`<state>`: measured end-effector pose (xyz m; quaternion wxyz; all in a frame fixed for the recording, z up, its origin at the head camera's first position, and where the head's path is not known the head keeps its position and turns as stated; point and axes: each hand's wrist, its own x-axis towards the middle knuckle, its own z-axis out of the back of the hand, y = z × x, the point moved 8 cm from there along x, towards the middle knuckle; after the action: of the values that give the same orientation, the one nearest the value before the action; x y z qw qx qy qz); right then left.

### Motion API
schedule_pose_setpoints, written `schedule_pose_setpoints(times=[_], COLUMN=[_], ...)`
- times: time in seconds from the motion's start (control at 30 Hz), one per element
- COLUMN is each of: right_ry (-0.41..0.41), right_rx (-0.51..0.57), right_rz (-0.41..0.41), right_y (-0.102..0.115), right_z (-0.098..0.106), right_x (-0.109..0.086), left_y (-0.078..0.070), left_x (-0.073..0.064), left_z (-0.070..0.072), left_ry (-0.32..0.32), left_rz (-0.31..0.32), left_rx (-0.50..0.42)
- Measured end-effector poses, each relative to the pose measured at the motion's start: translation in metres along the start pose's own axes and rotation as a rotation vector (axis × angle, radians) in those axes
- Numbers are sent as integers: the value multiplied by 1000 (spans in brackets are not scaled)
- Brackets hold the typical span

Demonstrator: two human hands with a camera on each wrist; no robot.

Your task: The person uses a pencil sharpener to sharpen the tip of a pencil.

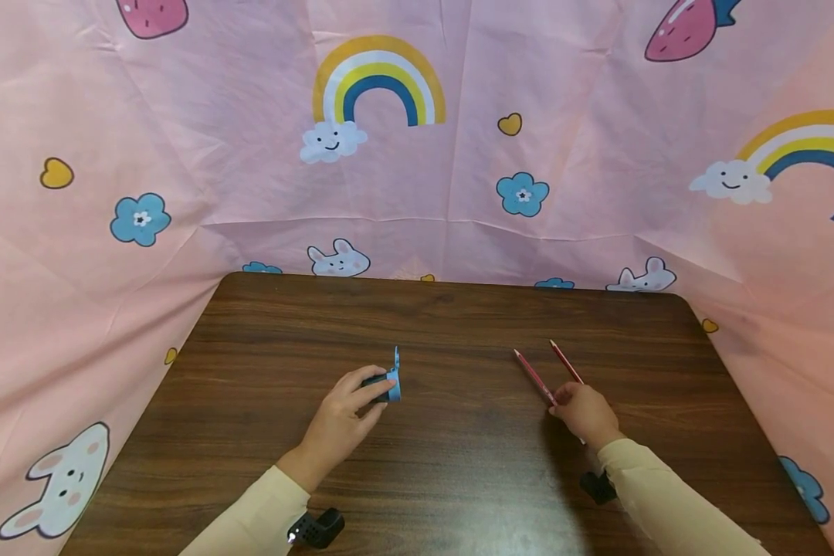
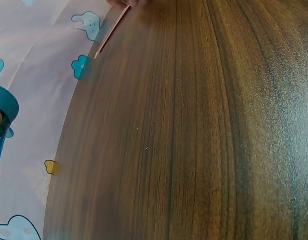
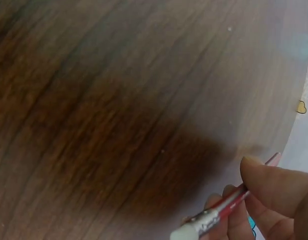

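My left hand (image 1: 344, 413) grips a small blue container (image 1: 394, 386) with a dark body and its thin lid standing up, above the left middle of the table. At the left edge of the left wrist view, only part of this container (image 2: 4, 105) and some fingertips show. My right hand (image 1: 587, 413) pinches a red pencil (image 1: 533, 376) between thumb and fingers, its tip facing the far left. In the right wrist view, the pencil's white eraser (image 3: 185, 233) and silver ferrule face the camera. A second red pencil (image 1: 567, 361) lies just beyond the right hand, which hides its near end.
The dark wooden table (image 1: 452, 463) has rounded far corners. A pink printed cloth (image 1: 417, 185) hangs behind it and along both sides. Dark wrist cameras (image 1: 317, 528) sit on both wrists.
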<state>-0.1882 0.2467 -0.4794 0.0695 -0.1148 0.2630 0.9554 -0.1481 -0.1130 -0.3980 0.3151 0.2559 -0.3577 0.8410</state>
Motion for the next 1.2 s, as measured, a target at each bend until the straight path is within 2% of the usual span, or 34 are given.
schedule_pose_setpoints(times=[0.2,0.5,0.83,1.2], right_ry=[9,-2,4,4], right_rx=[-29,-37,-18,22], right_rz=[-29,-20,-29,-24], right_y=[-5,-5,-8,-9], right_z=[-4,-4,-6,-3], right_x=[2,0,1,1], left_y=[1,2,4,2], left_x=[0,-1,-3,-4], left_z=[1,0,2,4], left_ry=[6,10,26,15], left_rz=[11,29,69,61], left_rx=[8,10,14,8])
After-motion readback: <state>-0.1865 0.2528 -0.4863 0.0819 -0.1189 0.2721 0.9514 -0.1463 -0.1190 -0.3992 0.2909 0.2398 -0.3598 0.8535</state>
